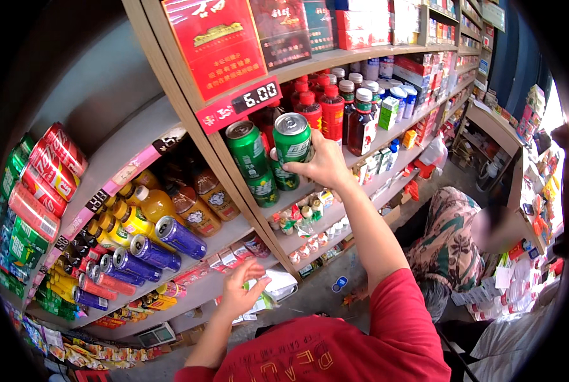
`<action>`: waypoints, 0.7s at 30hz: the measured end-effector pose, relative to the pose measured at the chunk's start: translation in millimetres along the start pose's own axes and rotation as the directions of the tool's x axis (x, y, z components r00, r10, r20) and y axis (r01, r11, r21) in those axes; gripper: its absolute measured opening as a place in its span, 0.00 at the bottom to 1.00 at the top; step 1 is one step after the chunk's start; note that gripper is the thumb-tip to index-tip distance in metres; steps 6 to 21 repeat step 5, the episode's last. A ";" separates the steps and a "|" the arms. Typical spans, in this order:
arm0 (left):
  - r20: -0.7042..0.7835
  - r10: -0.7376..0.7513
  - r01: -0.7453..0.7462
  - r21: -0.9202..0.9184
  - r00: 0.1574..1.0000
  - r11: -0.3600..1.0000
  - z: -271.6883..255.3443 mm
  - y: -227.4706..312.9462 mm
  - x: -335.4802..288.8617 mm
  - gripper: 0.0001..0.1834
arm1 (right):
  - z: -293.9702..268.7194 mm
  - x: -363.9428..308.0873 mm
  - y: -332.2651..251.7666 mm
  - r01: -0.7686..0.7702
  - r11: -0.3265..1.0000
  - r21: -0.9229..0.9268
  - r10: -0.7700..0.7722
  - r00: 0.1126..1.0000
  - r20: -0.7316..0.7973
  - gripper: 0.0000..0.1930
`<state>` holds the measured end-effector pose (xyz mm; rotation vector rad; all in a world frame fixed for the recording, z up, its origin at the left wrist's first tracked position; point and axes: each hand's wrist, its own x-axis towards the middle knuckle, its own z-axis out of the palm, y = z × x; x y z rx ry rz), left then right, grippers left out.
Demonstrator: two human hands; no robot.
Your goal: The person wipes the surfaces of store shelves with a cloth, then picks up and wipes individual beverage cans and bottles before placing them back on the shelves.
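Observation:
My right hand (323,160) is wrapped round a green drink can (292,141), which sits on top of another green can (283,173) on the middle shelf. To its left stand two more stacked green cans, the upper can (246,149) resting on the lower can (261,189). Lower down, my left hand (242,290) hangs in front of the shelves with its fingers apart and nothing in it. Behind the held can are red-capped red bottles (310,109), and a dark bottle with a white cap (361,124) is to the right.
A wooden upright (189,121) divides the shelves. Purple cans (179,237) and orange drink bottles (154,205) fill the left shelf, with red cans (45,172) above. At right, another person in patterned clothing (447,239) is near a wooden counter (498,130).

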<state>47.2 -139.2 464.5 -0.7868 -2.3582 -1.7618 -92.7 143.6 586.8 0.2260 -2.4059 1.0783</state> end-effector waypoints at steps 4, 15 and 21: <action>-0.111 -0.172 0.177 0.033 0.979 0.984 -22.7 -27.0 -46.4 0.27 | 7.4 24.1 -5.1 -0.034 0.997 -0.075 0.040 0.997 0.070 0.35; -0.143 -0.216 0.226 0.056 0.966 0.972 -29.3 -38.6 -60.5 0.27 | 12.9 27.8 -1.7 -0.011 0.998 -0.057 0.015 0.997 0.069 0.36; -0.143 -0.216 0.226 0.056 0.966 0.972 -29.3 -38.6 -60.5 0.27 | 12.9 27.8 -1.7 -0.011 0.998 -0.057 0.015 0.997 0.069 0.36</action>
